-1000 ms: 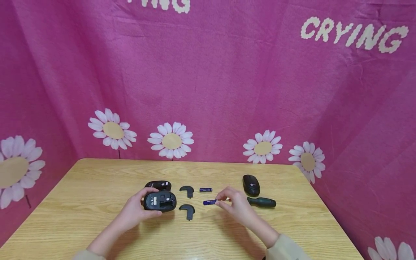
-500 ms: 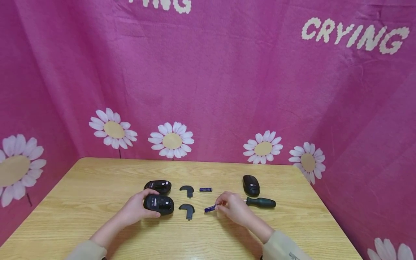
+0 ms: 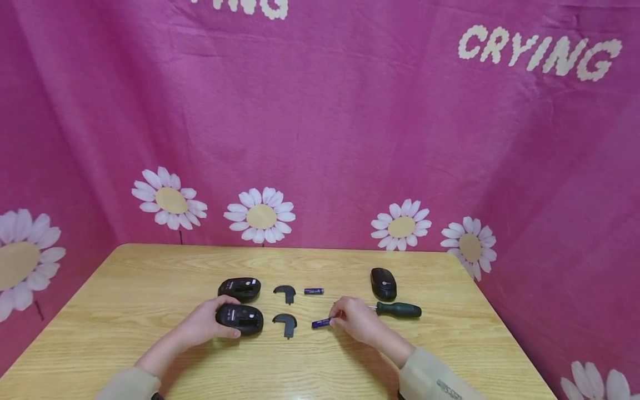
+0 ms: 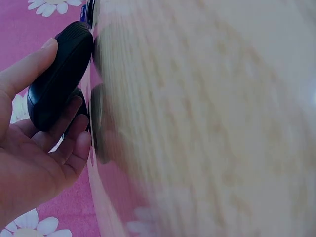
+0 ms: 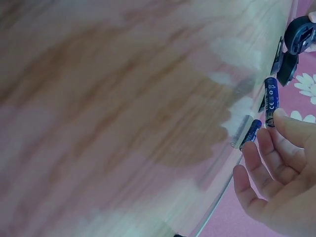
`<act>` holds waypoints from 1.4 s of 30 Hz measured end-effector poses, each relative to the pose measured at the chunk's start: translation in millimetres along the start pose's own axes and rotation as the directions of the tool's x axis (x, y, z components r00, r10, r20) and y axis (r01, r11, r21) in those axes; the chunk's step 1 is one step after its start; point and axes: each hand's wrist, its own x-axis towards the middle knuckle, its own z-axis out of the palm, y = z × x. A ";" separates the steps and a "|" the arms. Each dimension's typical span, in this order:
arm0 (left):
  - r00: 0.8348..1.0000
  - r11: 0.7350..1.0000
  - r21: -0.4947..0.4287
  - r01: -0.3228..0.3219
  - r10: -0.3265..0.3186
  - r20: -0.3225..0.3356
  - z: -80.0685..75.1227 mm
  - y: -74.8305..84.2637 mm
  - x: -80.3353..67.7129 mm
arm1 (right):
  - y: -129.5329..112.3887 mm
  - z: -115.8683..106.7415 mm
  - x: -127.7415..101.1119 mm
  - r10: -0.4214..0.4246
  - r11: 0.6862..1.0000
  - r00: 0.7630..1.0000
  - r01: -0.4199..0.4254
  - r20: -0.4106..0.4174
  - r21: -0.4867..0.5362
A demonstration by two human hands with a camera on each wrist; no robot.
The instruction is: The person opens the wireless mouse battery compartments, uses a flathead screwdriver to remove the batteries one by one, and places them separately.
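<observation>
My left hand (image 3: 202,324) holds a black computer mouse (image 3: 231,316) underside up, its battery slot uncovered. In the left wrist view the thumb lies on one side of the mouse (image 4: 66,69) and the fingers lie beneath it, close over the table. My right hand (image 3: 358,321) pinches a blue battery (image 3: 320,323) by one end between thumb and forefinger. The right wrist view shows that battery (image 5: 271,98) sticking out past the fingertips, the other fingers loosely bent. Between the hands lie two dark battery covers, one nearer (image 3: 287,321) and one farther (image 3: 286,292).
Behind the held mouse sits a second upturned mouse (image 3: 242,288), its slot bare. Another blue battery (image 3: 314,291) lies beside the far cover. To the right are a third mouse (image 3: 384,284), upright, and a green-handled screwdriver (image 3: 399,310). Pink curtain (image 3: 325,139) surrounds the wooden table (image 3: 300,366).
My left hand has lowered the mouse toward the table, laying it flatter. My right hand has brought its battery lower and a little nearer to me, still pinched.
</observation>
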 end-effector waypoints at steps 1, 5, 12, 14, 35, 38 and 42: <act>1.000 1.000 0.000 -0.005 0.005 0.006 -0.8 -1.1 0.2 | -0.2 0.3 0.7 0.003 1.000 1.000 -0.003 0.007 0.001; 0.999 1.000 -0.004 -0.017 0.017 0.034 -3.7 -3.4 2.8 | 0.4 1.4 2.6 0.015 1.000 1.000 -0.015 0.027 0.000; 0.996 1.000 0.007 -0.008 0.007 0.084 -11.7 -4.2 5.7 | 0.4 2.0 5.2 0.021 1.000 0.999 -0.021 0.040 0.002; 0.996 1.000 0.018 0.006 -0.008 0.090 -13.2 -4.1 5.4 | 0.1 2.3 6.1 0.024 1.000 0.999 -0.024 0.047 -0.010; 0.993 0.999 -0.013 -0.049 0.050 0.104 -17.0 -9.7 -0.8 | 3.0 3.6 4.3 0.031 0.999 0.995 -0.032 0.090 0.010; 0.995 0.999 -0.014 -0.043 0.044 0.088 -20.0 -8.4 -4.0 | 3.6 4.0 4.7 0.029 0.999 0.995 -0.032 0.093 0.030; 0.996 0.999 -0.029 -0.039 0.042 0.083 -24.9 -5.4 -8.7 | 3.6 2.8 4.4 0.016 0.998 0.996 -0.021 0.091 0.051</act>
